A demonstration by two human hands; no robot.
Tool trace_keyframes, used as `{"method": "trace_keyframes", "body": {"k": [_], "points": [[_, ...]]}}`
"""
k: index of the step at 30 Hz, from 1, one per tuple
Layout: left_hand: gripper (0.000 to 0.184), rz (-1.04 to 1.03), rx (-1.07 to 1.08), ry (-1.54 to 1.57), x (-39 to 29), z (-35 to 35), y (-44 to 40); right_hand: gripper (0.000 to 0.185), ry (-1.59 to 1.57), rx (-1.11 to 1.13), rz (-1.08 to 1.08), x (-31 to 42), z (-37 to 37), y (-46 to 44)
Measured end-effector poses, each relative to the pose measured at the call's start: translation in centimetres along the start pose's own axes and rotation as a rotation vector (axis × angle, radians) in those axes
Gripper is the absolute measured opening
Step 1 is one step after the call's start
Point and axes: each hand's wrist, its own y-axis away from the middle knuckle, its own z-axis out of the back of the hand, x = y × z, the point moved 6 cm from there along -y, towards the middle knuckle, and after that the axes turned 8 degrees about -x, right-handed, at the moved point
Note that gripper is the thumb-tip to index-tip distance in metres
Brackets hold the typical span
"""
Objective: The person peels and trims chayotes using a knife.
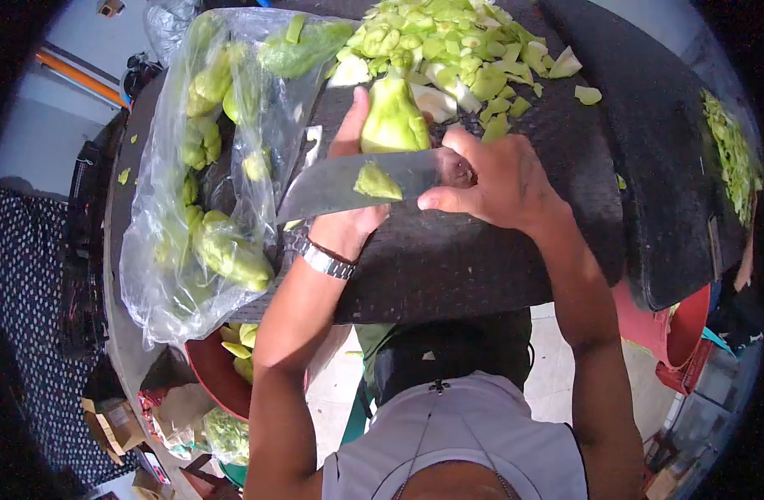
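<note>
Over the worktop, the chayote is grasped by the left hand, the knife by the right hand. Firm, probably slippery, the chayote is best gripped around its sides.

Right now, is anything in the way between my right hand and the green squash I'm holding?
Yes: the knife blade, held in your right hand, crosses in front of the near end of the squash, a green slice on its face. Your left hand holds the squash.
</note>
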Motion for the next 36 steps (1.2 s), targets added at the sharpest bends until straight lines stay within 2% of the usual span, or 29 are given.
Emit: {"method": "trace_keyframes", "body": {"k": [8,12,14,17,20,23,24,25,27,31,35,36], "points": [[0.058,0.024,0.019,0.067,-0.2,-1.1,0.5,0.055,0.019,-0.027,0.048,0.1,-0.1,0.2],[0.059,-0.052,0.014,-0.048,-0.5,-0.5,0.4,0.054,0.071,-0.066,-0.013,-1.6,0.6,-0.1],[0.057,-0.035,0.019,-0.036,-0.5,-0.6,0.8,0.052,0.082,-0.101,-0.074,-3.4,1.5,-0.1],[0.055,-0.022,0.018,-0.017,-0.4,-0.4,0.7,0.051,0.061,-0.083,-0.121,-2.4,1.3,-0.2],[0.057,-0.003,-0.071,0.01,0.3,-0.2,0.1,0.054,0.018,-0.141,0.046,-0.7,0.5,-0.3],[0.061,0.026,0.131,-0.045,-0.6,0.1,0.4,0.064,0.08,-0.102,-0.184,-3.7,2.5,-0.5],[0.063,-0.028,0.152,-0.042,-1.1,-0.2,0.7,0.063,0.152,-0.089,-0.245,-5.6,3.1,-0.5],[0.063,0.01,-0.018,-0.06,-1.3,-0.2,0.6,0.063,0.172,-0.103,-0.289,-6.5,3.5,-0.6],[0.065,0.004,-0.015,-0.014,-1.2,-0.3,0.3,0.061,0.206,-0.14,-0.369,-7.5,4.0,-0.6],[0.062,0.011,-0.058,-0.017,-0.5,0.3,-0.1,0.063,0.05,-0.18,-0.407,-5.4,2.5,-0.6],[0.054,-0.059,-0.159,-0.058,-0.7,0.7,-0.2,0.067,-0.051,-0.078,-0.672,-6.8,0.8,0.2],[0.052,-0.076,-0.182,-0.065,-0.7,1.0,-0.2,0.067,-0.186,-0.024,-0.762,-6.9,0.5,0.7]]}}
